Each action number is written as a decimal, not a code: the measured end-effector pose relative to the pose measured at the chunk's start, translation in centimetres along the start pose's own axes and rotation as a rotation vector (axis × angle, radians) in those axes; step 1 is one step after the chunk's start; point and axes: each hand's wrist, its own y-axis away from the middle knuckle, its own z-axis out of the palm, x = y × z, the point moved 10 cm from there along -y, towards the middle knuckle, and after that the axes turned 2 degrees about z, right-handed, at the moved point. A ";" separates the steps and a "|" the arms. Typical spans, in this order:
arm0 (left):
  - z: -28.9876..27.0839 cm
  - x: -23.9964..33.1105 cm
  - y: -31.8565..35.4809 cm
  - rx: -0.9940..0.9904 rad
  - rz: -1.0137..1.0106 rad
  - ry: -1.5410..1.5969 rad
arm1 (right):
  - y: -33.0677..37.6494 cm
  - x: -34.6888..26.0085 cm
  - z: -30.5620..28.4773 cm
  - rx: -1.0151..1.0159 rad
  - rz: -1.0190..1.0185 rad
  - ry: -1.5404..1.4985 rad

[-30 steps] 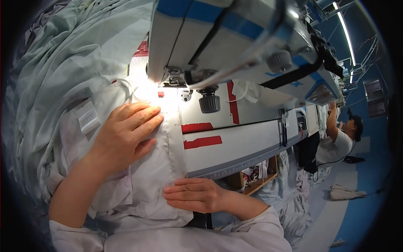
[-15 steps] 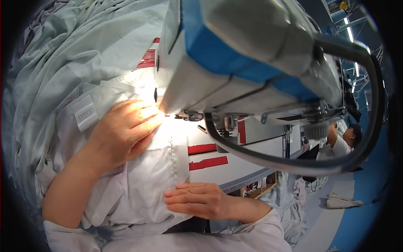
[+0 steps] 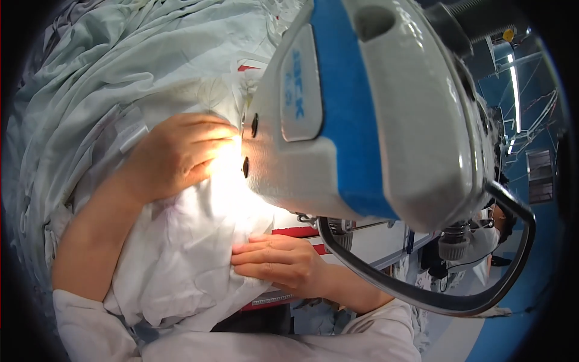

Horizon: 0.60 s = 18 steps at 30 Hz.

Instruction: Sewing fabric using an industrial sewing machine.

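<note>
White fabric [image 3: 175, 259] lies bunched under the head of a white and blue sewing machine [image 3: 283, 175]. My left hand [image 3: 184, 148] rests on the cloth left of the machine head, its fingers stretched toward it. Bright lamp glare washes out the fingertips and the cloth beside them. Nearer me, my right hand [image 3: 280, 262] lies on the fabric's right edge with fingers extended side by side and the thumb mostly hidden. The machine head covers the needle area.
A large heap of pale green-grey cloth [image 3: 78, 90] fills the left and far side. A curved dark metal bar [image 3: 416, 295] loops out from the machine on the right. Behind it, a person [image 3: 497, 226] is partly visible. Red strips [image 3: 295, 231] mark the machine bed.
The machine looms larger and sits differently in view, as the view has shifted. My left hand has lifted into a more arched shape; my right hand and the fabric edge are closer to the machine.
</note>
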 end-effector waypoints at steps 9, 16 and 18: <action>-0.6 3.0 5.8 -0.129 -0.451 -0.133 | 2.5 4.7 0.5 0.050 0.131 -0.085; -7.7 -1.4 20.8 0.051 -0.824 -0.307 | 0.1 3.2 -0.8 0.116 0.100 -0.017; -7.8 -5.5 17.4 0.095 -0.642 -0.384 | 1.6 3.5 -1.2 0.202 0.159 -0.047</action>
